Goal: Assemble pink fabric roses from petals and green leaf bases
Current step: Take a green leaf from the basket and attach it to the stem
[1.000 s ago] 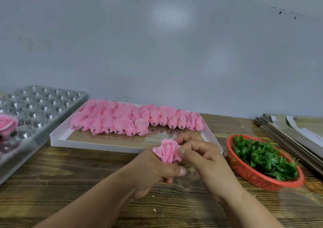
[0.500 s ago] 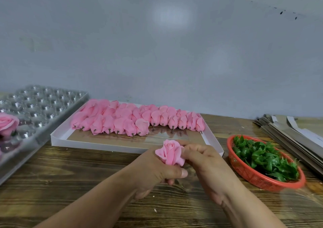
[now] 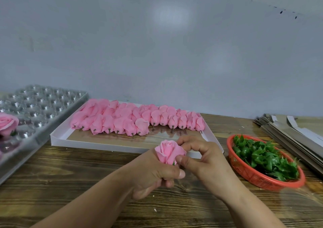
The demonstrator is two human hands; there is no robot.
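A pink fabric rose (image 3: 167,150) stands upright over the wooden table, a sliver of green leaf base showing under its petals. My left hand (image 3: 155,173) grips it from below, thumb across the front. My right hand (image 3: 204,159) pinches the rose's right outer petal between thumb and curled fingers. Behind, a white tray (image 3: 111,144) holds several pink rose buds (image 3: 136,121) lying in rows with stems toward me. An orange basket (image 3: 258,177) at the right holds green leaf bases (image 3: 264,157).
A clear plastic mould tray (image 3: 40,108) with round cups lies at the left, one finished pink rose (image 3: 7,123) set in it. A stack of flat grey cardboard (image 3: 293,136) lies at the far right. A pale wall stands behind the table.
The rose has turned more upright and its bloom now faces me. My right hand shifted from over the petals to pinching the right side with its thumb in front.
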